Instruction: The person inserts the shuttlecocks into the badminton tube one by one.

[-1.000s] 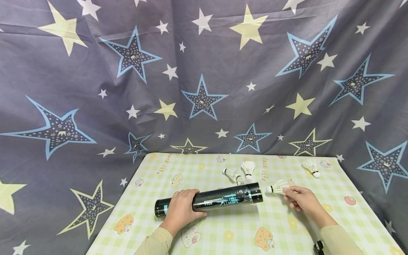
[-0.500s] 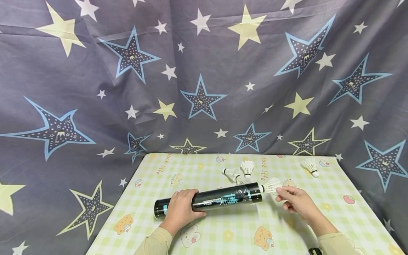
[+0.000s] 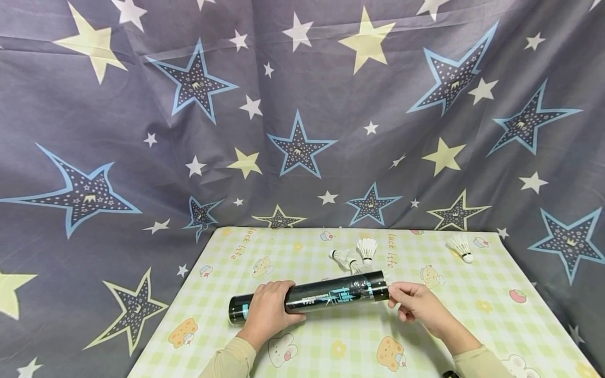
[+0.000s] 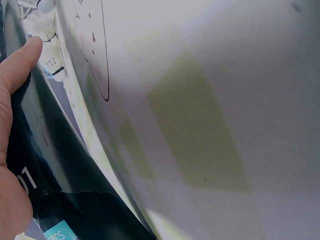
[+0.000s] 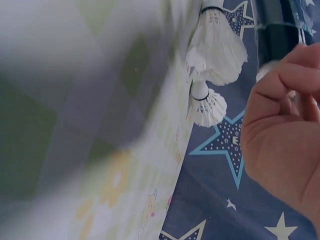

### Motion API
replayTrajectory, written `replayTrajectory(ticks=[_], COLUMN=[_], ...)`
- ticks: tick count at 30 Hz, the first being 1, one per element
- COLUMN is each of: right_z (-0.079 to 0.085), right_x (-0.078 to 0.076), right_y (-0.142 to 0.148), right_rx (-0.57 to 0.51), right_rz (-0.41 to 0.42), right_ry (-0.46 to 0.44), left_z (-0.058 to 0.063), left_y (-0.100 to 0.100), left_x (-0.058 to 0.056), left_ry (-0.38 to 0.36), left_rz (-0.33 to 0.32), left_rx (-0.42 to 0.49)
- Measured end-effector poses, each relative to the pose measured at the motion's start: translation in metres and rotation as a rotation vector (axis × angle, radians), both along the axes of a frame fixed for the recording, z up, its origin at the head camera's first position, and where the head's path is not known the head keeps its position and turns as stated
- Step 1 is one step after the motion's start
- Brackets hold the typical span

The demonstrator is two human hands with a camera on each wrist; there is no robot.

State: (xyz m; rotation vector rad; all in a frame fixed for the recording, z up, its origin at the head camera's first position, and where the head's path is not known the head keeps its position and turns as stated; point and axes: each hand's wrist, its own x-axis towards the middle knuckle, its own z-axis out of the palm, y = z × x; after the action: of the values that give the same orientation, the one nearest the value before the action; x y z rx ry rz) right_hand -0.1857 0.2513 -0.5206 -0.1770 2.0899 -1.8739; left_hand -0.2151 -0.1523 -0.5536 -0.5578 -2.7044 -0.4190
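Note:
My left hand (image 3: pixel 270 310) grips a black shuttlecock tube (image 3: pixel 331 293) with blue print, lying slantwise above the checked cloth. In the left wrist view its dark wall (image 4: pixel 55 155) runs beside my thumb. At the tube's right end, my right hand (image 3: pixel 418 305) pinches the feather end of a shuttlecock (image 3: pixel 386 274). Most of that shuttlecock is inside the tube and hidden; a white edge (image 5: pixel 266 70) of it shows by my fingers in the right wrist view. Behind the tube lie several white shuttlecocks (image 3: pixel 367 249) close together.
Another shuttlecock (image 3: pixel 459 248) lies alone at the back right of the table. A green-checked cloth (image 3: pixel 340 349) with cartoon prints covers the table. A grey curtain (image 3: pixel 302 79) with stars hangs behind the back edge.
My right hand has moved left, pushing the shuttlecock from outside the tube's right end into its mouth. The left hand and the tube stay in place.

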Motion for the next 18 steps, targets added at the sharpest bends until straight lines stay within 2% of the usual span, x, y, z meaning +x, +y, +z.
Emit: replayTrajectory(ticks=[4,7,10,14,18], right_z=[-0.001,-0.001,0.0,0.001,0.002], right_x=[0.001,0.003,0.004,0.005,0.006], right_y=[-0.002,-0.003,-0.005,-0.01,-0.015], right_rx=[0.013,0.023,0.04,0.106,0.145], right_rz=[0.032,0.007,-0.096,-0.239,-0.287], right_ry=[0.03,0.024,0.011,0.057,0.121], left_z=[0.001,0.001,0.001,0.0,-0.001], left_y=[0.0,0.0,0.0,0.0,0.0], left_x=[0.0,0.001,0.001,0.001,0.001], left_ry=[0.001,-0.001,0.001,0.005,-0.005], left_rz=[0.002,0.0,-0.001,-0.005,-0.007], left_rx=[-0.001,-0.004,-0.005,0.001,0.002])
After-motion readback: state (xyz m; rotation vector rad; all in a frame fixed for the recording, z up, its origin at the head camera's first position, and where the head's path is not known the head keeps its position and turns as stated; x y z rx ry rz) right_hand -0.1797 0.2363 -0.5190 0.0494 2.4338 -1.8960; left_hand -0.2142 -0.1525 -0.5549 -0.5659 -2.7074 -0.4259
